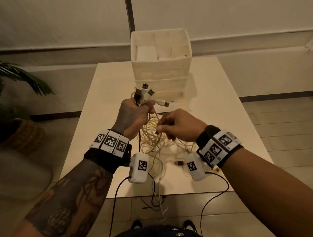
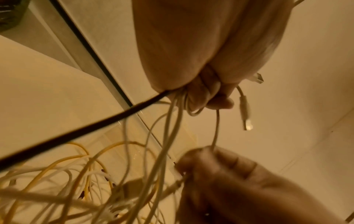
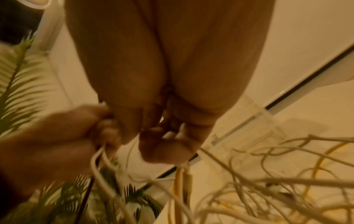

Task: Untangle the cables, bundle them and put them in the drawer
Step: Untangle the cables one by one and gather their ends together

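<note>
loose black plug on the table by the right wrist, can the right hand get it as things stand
Probably not yet: the right hand is pinching a strand of the cable tangle. The black plug itself lies bare on the table.

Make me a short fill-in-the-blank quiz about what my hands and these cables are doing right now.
1. The left hand grips a bunch of cable ends whose USB plugs stick out ____ its grip.
2. Among the pale cables, one in that bunch is ____ in colour.
3. The right hand pinches a cable in the ____.
4. The white drawer unit stands on the ____.

Missing words: above; black; tangle; table
</note>
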A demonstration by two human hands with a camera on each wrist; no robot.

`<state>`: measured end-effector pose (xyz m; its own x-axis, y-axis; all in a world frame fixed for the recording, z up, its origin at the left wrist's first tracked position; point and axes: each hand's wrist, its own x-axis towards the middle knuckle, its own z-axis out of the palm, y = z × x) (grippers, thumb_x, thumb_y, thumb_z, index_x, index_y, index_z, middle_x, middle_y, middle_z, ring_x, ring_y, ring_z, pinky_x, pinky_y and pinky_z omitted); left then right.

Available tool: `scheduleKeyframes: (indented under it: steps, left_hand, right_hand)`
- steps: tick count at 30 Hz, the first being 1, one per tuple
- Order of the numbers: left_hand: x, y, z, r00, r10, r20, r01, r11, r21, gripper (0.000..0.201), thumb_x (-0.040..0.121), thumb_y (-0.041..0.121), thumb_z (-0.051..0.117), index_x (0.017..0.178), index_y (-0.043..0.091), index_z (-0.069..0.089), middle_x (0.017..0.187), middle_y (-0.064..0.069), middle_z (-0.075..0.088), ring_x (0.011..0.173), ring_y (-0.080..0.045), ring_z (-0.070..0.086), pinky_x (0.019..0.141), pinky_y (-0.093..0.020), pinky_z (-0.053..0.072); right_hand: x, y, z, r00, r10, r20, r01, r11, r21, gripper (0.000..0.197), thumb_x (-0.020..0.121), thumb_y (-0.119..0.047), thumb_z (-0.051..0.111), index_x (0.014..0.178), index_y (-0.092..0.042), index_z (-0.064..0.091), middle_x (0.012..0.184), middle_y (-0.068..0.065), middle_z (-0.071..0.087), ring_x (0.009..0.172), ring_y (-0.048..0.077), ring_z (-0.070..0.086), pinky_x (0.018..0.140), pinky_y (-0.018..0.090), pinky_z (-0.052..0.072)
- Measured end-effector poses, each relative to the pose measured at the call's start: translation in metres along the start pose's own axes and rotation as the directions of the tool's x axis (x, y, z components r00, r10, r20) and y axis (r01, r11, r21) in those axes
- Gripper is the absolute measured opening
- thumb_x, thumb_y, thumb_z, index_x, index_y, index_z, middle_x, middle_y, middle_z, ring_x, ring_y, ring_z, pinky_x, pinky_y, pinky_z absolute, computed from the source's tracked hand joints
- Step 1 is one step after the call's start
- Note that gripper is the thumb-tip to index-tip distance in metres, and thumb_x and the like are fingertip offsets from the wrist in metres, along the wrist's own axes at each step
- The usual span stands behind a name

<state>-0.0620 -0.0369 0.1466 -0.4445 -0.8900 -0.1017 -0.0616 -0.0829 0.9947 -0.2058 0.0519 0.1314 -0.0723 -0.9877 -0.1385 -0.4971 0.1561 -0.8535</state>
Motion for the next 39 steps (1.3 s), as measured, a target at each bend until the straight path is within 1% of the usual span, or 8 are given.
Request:
scheduleKeyframes:
  steps: [5,9,12,17,20,27,32,39]
  left_hand:
    - [-0.001,0.002,-0.004,0.999,-0.044,0.013,0.045,0.998,-0.044,0.011,0.095,0.010,0.060,0.089,0.003,0.066,0.061,-0.005,0.057,0.050,-0.012,0.040,0.043,-0.022,0.030]
    - [0.000,0.002,-0.011,0.996,-0.090,-0.014,0.090,0.996,-0.003,0.011,0.095,0.010,0.059,0.089,0.003,0.065,0.063,-0.007,0.055,0.046,-0.010,0.040,0.043,-0.023,0.029]
    - [-0.003,0.004,-0.012,0.993,-0.109,0.043,0.107,0.992,0.062,0.011,0.094,0.010,0.059,0.087,0.003,0.064,0.062,-0.006,0.054,0.045,-0.011,0.038,0.044,-0.026,0.028]
    - [-0.009,0.010,-0.013,0.989,-0.102,0.110,0.081,0.979,0.187,0.019,0.093,0.017,0.061,0.092,-0.001,0.066,0.062,-0.006,0.055,0.047,-0.013,0.042,0.046,-0.028,0.031]
    - [-0.012,0.018,-0.016,0.998,-0.016,0.059,0.007,0.988,0.152,0.010,0.094,0.021,0.063,0.091,0.011,0.064,0.062,-0.006,0.055,0.049,-0.013,0.043,0.045,-0.027,0.032]
    - [-0.010,0.031,-0.032,0.994,0.105,-0.014,-0.103,0.990,0.100,0.014,0.100,0.022,0.053,0.112,0.016,0.054,0.079,-0.010,0.069,0.046,-0.008,0.046,0.044,-0.026,0.035]
    - [-0.009,0.033,-0.029,0.991,0.079,-0.113,-0.066,0.992,0.112,0.017,0.101,0.028,0.049,0.098,0.018,0.063,0.095,-0.007,0.075,0.041,-0.008,0.038,0.043,-0.025,0.033]
    - [-0.011,0.034,-0.033,0.980,0.096,-0.173,-0.068,0.985,0.158,0.024,0.103,0.029,0.044,0.097,0.022,0.066,0.105,-0.002,0.071,0.046,-0.009,0.041,0.043,-0.026,0.036]
  right_hand:
    - [0.000,0.009,0.000,0.996,0.029,-0.087,-0.023,0.997,0.072,0.020,0.096,-0.016,0.059,0.079,-0.007,0.065,0.058,0.001,0.060,0.049,0.011,0.056,0.056,0.030,0.051]
    - [-0.005,0.002,-0.008,0.995,-0.056,-0.085,0.058,0.998,0.029,0.022,0.095,-0.022,0.061,0.074,-0.013,0.060,0.054,-0.010,0.055,0.046,0.000,0.047,0.051,0.013,0.039]
    - [-0.007,-0.006,-0.004,0.991,-0.106,-0.081,0.103,0.994,-0.042,0.019,0.093,-0.025,0.064,0.076,-0.018,0.062,0.064,-0.003,0.059,0.055,0.004,0.048,0.057,0.017,0.041]
    - [-0.012,-0.022,0.003,0.991,-0.129,-0.031,0.127,0.990,-0.064,0.017,0.092,-0.022,0.065,0.076,-0.015,0.063,0.062,-0.005,0.054,0.053,0.006,0.044,0.056,0.020,0.039]
    - [-0.017,-0.024,-0.001,0.989,-0.086,0.122,0.086,0.996,0.003,0.022,0.093,-0.017,0.062,0.073,-0.010,0.064,0.055,-0.008,0.055,0.049,0.005,0.046,0.054,0.020,0.041]
    - [-0.025,0.000,0.023,0.889,0.168,0.426,-0.021,0.944,-0.329,0.020,0.090,-0.027,0.062,0.075,-0.016,0.070,0.070,-0.004,0.072,0.057,0.010,0.059,0.062,0.038,0.057]
    - [-0.031,0.018,0.060,0.803,0.224,0.552,0.019,0.916,-0.400,0.024,0.093,-0.025,0.059,0.080,-0.009,0.071,0.077,-0.003,0.074,0.051,0.001,0.054,0.054,0.017,0.044]
    - [-0.046,0.041,0.107,0.638,0.311,0.704,0.063,0.891,-0.450,0.019,0.092,-0.018,0.056,0.083,-0.009,0.069,0.083,0.001,0.074,0.060,0.011,0.061,0.066,0.031,0.054]
